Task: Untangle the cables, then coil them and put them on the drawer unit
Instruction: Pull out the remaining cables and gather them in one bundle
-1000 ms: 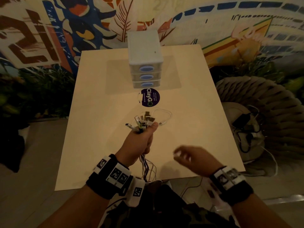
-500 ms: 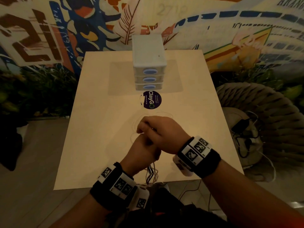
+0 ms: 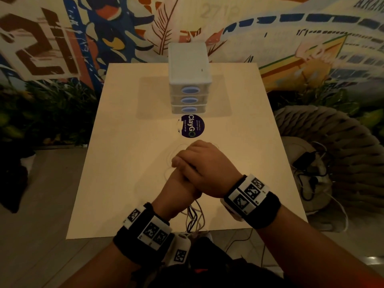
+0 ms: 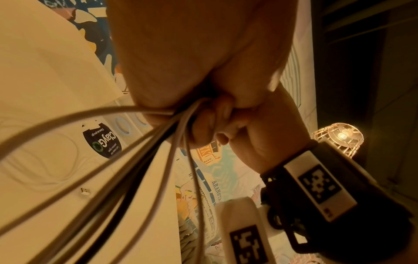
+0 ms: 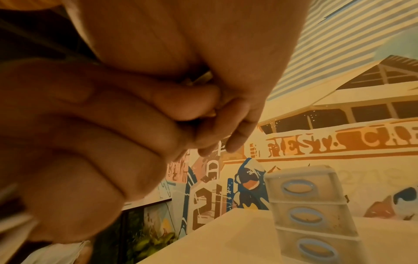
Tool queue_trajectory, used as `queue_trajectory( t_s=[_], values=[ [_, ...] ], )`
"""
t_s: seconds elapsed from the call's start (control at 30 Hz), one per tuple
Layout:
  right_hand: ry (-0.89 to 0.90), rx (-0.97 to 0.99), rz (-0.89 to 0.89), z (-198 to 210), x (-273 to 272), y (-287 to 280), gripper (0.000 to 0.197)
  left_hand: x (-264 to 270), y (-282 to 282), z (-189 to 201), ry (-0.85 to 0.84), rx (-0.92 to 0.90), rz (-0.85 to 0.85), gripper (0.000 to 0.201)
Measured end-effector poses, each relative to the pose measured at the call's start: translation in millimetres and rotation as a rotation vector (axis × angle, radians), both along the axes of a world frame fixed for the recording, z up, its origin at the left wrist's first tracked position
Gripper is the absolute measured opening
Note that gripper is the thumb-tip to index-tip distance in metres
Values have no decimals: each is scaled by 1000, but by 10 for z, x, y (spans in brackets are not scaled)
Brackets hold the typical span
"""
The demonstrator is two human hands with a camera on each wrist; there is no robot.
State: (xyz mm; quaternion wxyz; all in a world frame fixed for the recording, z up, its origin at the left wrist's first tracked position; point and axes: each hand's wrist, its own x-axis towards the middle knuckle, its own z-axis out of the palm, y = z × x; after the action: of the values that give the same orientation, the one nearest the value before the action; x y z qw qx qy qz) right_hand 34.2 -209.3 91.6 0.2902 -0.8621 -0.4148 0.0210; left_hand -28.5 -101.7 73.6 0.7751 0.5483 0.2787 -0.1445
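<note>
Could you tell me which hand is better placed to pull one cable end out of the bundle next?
The right hand, probably. It lies over the top of the left hand, where its fingers close on the plug ends. The left hand grips the cables in a fist and anchors them.

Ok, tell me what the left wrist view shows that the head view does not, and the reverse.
Only the left wrist view shows the left hand gripping the cables where they fan out of its fist, a small plug lying on the table, and a lit lamp.

Only the head view shows the whole drawer unit, its top bare, and the right hand laid over the left.

Both show the round ClayGo sticker and loose cable loops on the table.
</note>
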Motion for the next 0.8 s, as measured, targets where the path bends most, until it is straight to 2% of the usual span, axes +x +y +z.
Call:
queue_trajectory(
  t_s=[0.07,0.1,0.13,0.17,0.23,0.3,0.4,0.57,0.67,0.8],
  values=[
    [84,64,-44,-23,26,-68,48,41,13,8,-7,-98,26,28],
    [206,150,-82,-48,37,-108,55,51,15,33,-28,-175,29,20],
    [359,267,-120,-101,46,-144,65,59,-4,62,-107,-170,35,14],
    [522,388,-136,-130,37,-163,74,52,-26,107,-224,-42,15,12],
    [863,521,-71,-247,-21,-151,78,93,4,146,-291,-10,53,26],
    [1087,437,-9,-349,-105,-134,63,142,41,173,-351,-66,59,34],
    [1170,263,18,-423,-162,-166,45,169,125,182,-373,-147,59,45],
    [1435,325,44,-708,-277,-333,46,190,309,256,-338,-232,128,48],
    [1589,297,4,-940,-403,-489,45,208,393,309,-322,-244,136,47],
    [1570,204,15,-1116,-488,-590,40,112,305,193,-289,-188,44,46]
  ],
)
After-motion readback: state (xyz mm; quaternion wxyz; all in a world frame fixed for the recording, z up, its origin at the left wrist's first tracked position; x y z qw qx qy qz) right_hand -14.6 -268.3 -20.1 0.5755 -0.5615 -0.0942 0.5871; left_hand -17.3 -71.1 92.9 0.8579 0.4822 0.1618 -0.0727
